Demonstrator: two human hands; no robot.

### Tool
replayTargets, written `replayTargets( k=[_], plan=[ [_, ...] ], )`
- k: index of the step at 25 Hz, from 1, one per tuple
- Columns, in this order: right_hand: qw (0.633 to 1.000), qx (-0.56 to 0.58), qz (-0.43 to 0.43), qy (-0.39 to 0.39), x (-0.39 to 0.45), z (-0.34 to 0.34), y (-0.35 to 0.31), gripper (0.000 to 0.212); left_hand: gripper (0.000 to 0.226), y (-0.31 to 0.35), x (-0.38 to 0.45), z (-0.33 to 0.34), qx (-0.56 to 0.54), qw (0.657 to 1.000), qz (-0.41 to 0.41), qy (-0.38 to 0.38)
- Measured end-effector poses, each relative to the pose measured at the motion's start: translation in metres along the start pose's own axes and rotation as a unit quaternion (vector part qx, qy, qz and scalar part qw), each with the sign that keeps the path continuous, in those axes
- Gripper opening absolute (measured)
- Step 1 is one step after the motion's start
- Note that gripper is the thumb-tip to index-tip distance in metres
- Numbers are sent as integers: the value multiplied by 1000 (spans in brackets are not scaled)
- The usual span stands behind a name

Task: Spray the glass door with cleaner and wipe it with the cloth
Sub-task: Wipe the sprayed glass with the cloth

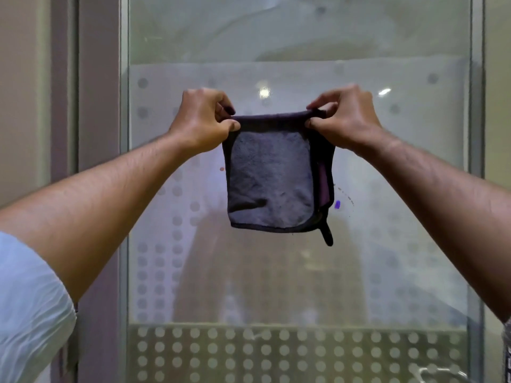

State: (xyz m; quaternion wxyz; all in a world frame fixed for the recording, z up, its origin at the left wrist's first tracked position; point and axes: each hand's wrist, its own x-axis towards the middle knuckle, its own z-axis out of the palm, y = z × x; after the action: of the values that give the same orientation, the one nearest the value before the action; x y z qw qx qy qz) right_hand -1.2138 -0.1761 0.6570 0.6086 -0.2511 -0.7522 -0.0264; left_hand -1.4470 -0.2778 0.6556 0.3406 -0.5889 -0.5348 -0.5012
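Glass door [298, 37], frosted and patterned with pale dots, fills the view straight ahead in a metal frame [124, 189]. In front of it, at about chest height, a person holds up a dark grey cloth [269, 178]. The left hand [203, 120] pinches the cloth's top left corner between thumb and fingers; the right hand [345, 117] pinches the top right corner the same way. Between the two grips the top edge is pulled taut, and the folded cloth hangs straight down below them, with a small loop tab [326, 234] dangling from its lower right corner. No spray bottle is in view. Small marks dot the glass just right of the cloth. The step appears to be folding the cloth into a pad. Done well, the edges would line up, giving a flat, clean face to press against the glass.
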Motion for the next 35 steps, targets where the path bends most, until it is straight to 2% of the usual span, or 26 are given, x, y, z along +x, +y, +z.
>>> replayTargets(
  k=[7,10,13,15,17,19,22,24,26,30,35],
  plan=[
    [988,-123,-61,68,18,22,16,29,21,-1,27,34,25,996,65,51],
    [946,-268,-119,139,13,34,20,24,22,-8,25,43,67,990,109,65],
    [931,-319,-151,96,9,48,13,16,28,-18,25,48,105,981,117,111],
    [935,-323,-131,70,4,55,11,16,33,-21,25,50,124,975,131,130],
    [939,-318,-98,85,-2,63,6,18,35,-25,26,52,136,971,145,136],
    [946,-300,-67,106,-13,72,-2,30,37,-28,26,53,139,968,157,139],
    [963,-259,-8,66,-30,95,-18,76,39,-33,26,53,133,966,164,147],
    [963,-266,39,28,-34,116,-26,102,46,-36,28,50,133,966,166,144],
    [956,-286,60,27,-31,135,-29,110,56,-43,30,45,136,968,154,146],
    [945,-312,66,74,-30,157,-32,99,63,-76,22,36,152,965,110,181],
    [933,-351,36,65,-42,166,-30,82,70,-118,-2,38,195,971,70,116]
  ],
)
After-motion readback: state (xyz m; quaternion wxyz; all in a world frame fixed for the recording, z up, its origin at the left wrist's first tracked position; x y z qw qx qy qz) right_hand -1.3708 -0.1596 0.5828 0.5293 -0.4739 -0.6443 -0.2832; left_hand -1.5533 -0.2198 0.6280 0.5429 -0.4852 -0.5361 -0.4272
